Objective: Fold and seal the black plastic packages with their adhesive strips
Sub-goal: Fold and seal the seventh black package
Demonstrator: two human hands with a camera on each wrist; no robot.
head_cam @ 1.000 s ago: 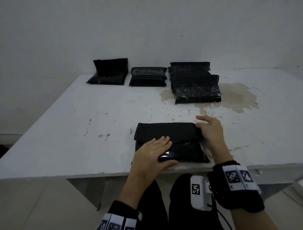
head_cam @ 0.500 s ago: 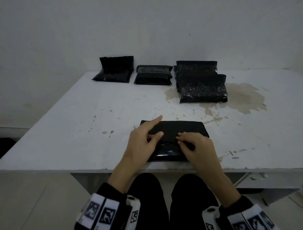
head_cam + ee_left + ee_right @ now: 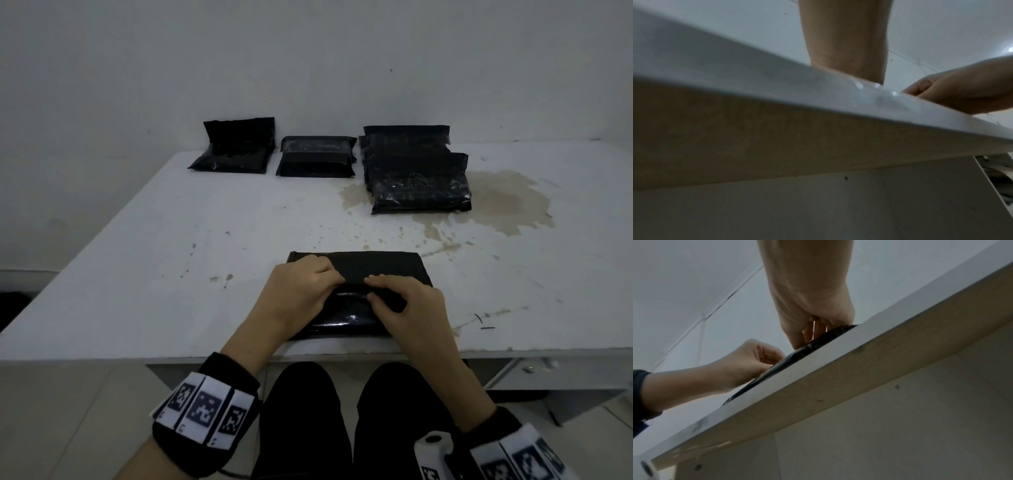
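Both hands are curled onto the same package: left hand and right hand pinch the folded flap of the black plastic package, lower centre of frame. It's glossy, lying flat near the counter front edge, long axis running left-right

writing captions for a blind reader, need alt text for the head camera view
Both hands, left hand and right hand, pinch the folded flap of a black plastic package at the near edge of a stained white table. More black packages lie along the far edge, by the wall.
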